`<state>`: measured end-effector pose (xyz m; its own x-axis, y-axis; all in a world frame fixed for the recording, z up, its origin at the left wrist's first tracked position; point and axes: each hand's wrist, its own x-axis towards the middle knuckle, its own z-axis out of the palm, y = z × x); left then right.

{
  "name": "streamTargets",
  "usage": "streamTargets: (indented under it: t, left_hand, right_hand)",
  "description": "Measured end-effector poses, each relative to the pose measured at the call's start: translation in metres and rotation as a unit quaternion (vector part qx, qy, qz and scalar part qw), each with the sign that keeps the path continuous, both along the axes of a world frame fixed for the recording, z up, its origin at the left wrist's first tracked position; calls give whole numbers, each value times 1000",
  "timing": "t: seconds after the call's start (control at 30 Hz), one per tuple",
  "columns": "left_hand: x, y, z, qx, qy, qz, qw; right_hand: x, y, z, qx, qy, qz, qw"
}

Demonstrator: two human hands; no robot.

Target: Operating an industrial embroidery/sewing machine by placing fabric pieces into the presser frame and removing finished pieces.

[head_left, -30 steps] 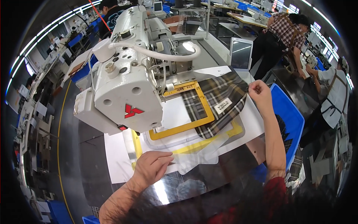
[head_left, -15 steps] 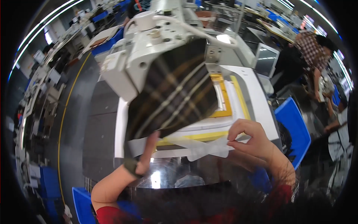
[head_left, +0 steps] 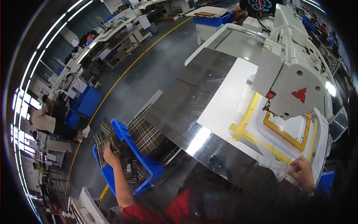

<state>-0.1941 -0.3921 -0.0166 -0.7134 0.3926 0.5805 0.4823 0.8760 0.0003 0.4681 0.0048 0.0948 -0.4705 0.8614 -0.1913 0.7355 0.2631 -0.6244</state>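
Observation:
Over at the left, my left hand (head_left: 109,154) is closed on the edge of a dark plaid fabric piece (head_left: 107,135), above a blue bin (head_left: 121,130). More plaid fabric (head_left: 130,168) lies inside that bin. My right hand (head_left: 302,172) pinches a thin, translucent white sheet (head_left: 274,164) at the front edge of the sewing machine's table. Behind the sheet, a yellow rectangular frame (head_left: 285,134) rests under the white machine head (head_left: 294,82). Yellow strips (head_left: 248,115) border the white plate around it.
A dark metal table top (head_left: 186,108) stretches between the bin and the machine. Plaid fabric (head_left: 147,138) also hangs beside the bin. On the far left a person (head_left: 46,121) sits near other blue bins (head_left: 89,100). A yellow line (head_left: 123,76) runs along the floor.
The view has swung left. My left hand has carried the plaid piece away from the machine head and over to the blue bin. My right hand still pinches the white sheet.

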Motion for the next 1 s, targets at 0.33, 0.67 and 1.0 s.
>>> streamTargets:
  t: [0.33, 0.67, 1.0]
  left_hand:
    - [7, 56, -11, -35, -249, -4, 968]
    - [241, 328, 166, 21, -288, -724, 626]
    - [369, 418, 151, -216, -607, -659, 388]
  right_hand:
    - [-1, -12, 2, 101, 35, 44, 993]
    - [8, 2, 32, 419, -8, -35, 907]
    - [-42, 4, 41, 405, 30, 95, 909]
